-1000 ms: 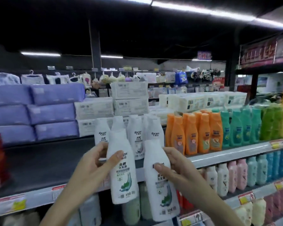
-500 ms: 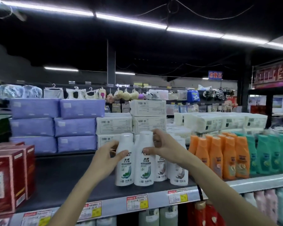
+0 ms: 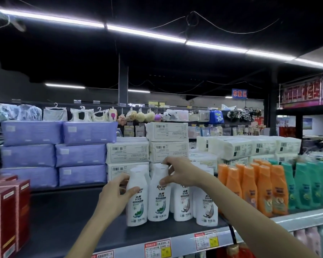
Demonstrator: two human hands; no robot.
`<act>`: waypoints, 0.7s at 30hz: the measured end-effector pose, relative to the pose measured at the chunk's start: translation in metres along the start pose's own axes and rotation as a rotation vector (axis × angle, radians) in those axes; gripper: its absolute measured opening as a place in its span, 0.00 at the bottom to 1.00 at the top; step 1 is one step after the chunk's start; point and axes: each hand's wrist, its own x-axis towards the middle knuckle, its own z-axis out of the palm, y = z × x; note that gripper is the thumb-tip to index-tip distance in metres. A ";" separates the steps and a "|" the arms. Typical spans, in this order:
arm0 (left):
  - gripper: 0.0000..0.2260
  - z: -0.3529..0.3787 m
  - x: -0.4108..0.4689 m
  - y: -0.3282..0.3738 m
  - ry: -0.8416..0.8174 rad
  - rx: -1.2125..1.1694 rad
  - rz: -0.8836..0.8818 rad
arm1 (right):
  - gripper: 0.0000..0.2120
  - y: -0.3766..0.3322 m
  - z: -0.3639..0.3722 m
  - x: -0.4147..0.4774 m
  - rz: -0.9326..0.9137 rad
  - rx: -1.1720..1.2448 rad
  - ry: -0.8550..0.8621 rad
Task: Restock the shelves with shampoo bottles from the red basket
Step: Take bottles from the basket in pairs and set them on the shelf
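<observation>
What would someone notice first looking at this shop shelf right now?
The two hands mid-frame: the left hand grips a white shampoo bottle and the right hand pinches the top of a second white bottle beside it, both on the dark shelf. Right of them glow rows of orange bottles and green bottles; behind on the left sit stacked purple packs.

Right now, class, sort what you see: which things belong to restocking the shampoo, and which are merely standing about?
Job: left hand gripping the leftmost white shampoo bottle; right hand pinching the second white shampoo bottle; black shelf.
Standing about: orange bottles; teal bottles; purple packs; red boxes.
</observation>
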 end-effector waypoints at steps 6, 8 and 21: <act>0.15 0.003 0.002 -0.001 -0.014 -0.001 0.012 | 0.27 0.003 0.005 0.013 -0.029 -0.251 0.007; 0.15 0.004 0.003 0.000 -0.019 -0.009 0.016 | 0.28 0.000 0.003 0.012 -0.043 -0.286 -0.004; 0.12 0.019 0.010 -0.002 -0.054 0.006 -0.001 | 0.26 0.009 -0.002 0.020 -0.059 -0.380 -0.002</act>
